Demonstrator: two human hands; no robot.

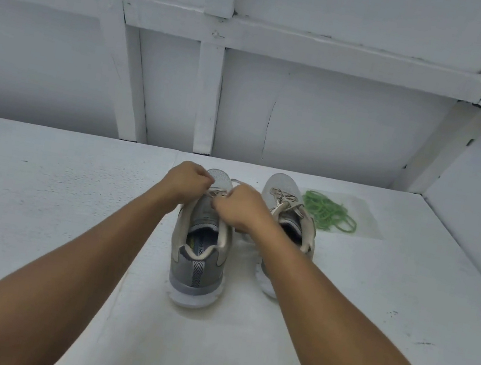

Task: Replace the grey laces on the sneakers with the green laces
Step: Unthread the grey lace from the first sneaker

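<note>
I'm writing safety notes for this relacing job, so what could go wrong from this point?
Both hands, left and right, pull at the grey lace on the left sneaker, which nothing else steadies; a hard tug might tip or slide it. The right arm lies across the right sneaker and could nudge it toward the loose green laces, tangling them.

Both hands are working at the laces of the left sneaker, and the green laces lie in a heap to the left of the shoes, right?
Not quite: in the head view the green laces lie right of the shoes, beside the right sneaker. Both the left hand and right hand are at the left sneaker.
</note>
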